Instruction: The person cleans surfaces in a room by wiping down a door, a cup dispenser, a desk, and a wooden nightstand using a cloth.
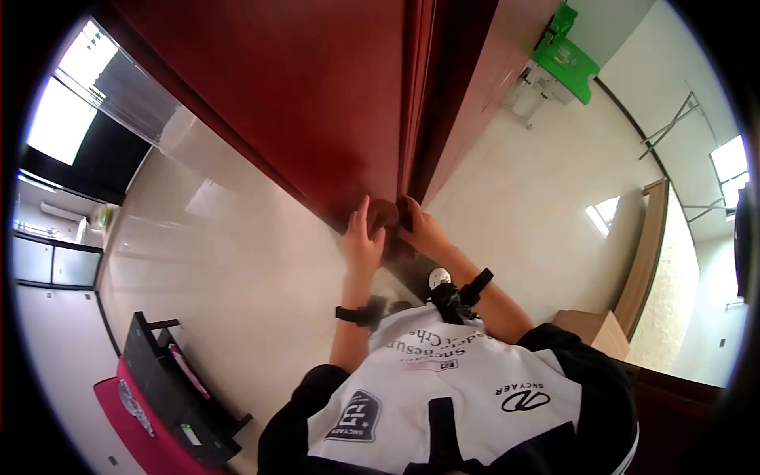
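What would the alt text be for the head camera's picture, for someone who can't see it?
A person's left hand and right hand are at a rounded brown part beside a large red panel, seen from above. Shiny pale floor spreads on both sides, with green furniture at upper right and black furniture at lower left.

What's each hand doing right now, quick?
Left hand: partly curled at a reddish-brown object; whether it grips cannot be told.
Right hand: curled at a dark piece; grip cannot be told.
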Demonstrator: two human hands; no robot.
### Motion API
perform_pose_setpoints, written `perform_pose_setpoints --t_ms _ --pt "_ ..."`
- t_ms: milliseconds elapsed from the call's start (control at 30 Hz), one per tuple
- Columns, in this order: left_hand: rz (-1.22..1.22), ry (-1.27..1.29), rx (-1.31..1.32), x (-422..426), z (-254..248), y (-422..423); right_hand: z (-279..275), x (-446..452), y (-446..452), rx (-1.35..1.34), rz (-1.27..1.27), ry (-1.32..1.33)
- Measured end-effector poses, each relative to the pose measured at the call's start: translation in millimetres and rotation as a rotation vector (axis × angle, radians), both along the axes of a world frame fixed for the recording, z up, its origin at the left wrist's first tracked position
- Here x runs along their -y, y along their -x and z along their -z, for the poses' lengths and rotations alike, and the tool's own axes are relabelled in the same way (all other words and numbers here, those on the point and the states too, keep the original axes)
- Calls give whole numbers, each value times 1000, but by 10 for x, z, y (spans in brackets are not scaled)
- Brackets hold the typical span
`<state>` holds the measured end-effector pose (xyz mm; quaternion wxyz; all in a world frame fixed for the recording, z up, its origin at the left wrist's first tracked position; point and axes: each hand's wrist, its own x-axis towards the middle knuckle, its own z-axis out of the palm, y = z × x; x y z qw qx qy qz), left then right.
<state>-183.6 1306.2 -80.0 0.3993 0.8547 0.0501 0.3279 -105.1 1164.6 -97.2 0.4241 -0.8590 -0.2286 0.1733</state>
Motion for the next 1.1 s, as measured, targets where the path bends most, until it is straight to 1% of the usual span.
perform_pose_setpoints --t_ms 33,67,100,133,167,200,233,300,333,367,433,467,500,533,567,633,700,767,800,867,900,933,967,1000,1033,1100 --pt "33 10 19 -8 -88 -22 123 19 -50 13 -4 15" --pt "5 -47 86 23 -184 -65 228 36 -99 79 54 -106" --pt "1 -49 93 37 -228 -71 227 44 -126 141 112 -237" --pt "15 -105 61 20 -265 -51 226 43 -141 145 109 -246" --pt "29 -170 26 2 -325 -48 229 22 -167 141 171 -306" --pt "8 -160 42 27 -460 -75 199 -20 -201 135 235 -371" --pt "5 -185 42 36 -559 -112 37 -35 -237 133 232 -395" --pt "-16 -179 -11 74 -719 -195 -234 58 -360 -55 168 -102" --pt "-27 -196 -13 115 -806 -233 -108 110 -424 1 81 -279" --pt "-42 -202 29 166 -893 -264 -63 145 -500 -2 67 -293" --pt "-78 -212 68 299 -957 -400 -54 256 -712 7 -310 -113" --pt "-65 -188 62 366 -963 -476 -41 344 -816 6 -332 -116" --pt "-54 -161 53 452 -969 -592 -121 464 -934 -64 -308 -152" --pt "-81 -187 55 529 -947 -725 -170 573 -1089 -134 -284 -186" --pt "-105 -192 49 631 -940 -866 -129 718 -1318 -139 -308 -189" --pt "-215 -315 57 771 -958 -1035 38 1053 -1765 108 -267 -377" --pt "-277 -371 41 939 -1024 -1230 -242 1398 -2149 173 -296 -495" --pt "-400 -386 71 1061 -1071 -1410 -485 1782 -2533 -199 -464 -476" --pt "-442 -363 55 1113 -1099 -1482 -627 1941 -2683 -214 -478 -480" --pt "-490 -363 12 1297 -1328 -1577 -858 2216 -2884 -522 -503 -562" --pt "-527 -360 -7 1377 -1412 -1611 -940 2276 -2944 -549 -520 -548" --pt "-550 -405 -70 1411 -1432 -1611 -1023 2299 -2991 -537 -422 -665" --pt "-579 -395 -84 1463 -1460 -1598 -1069 2297 -3019 -518 -324 -779" --pt "-571 -446 -113 1496 -1495 -1584 -1076 2294 -3028 -482 -281 -783" --pt "-558 -504 -141 1516 -1521 -1579 -1077 2297 -3067 -494 -301 -781" --pt "-529 -494 -183 1521 -1526 -1550 -1086 2269 -3106 -38 -214 -556"
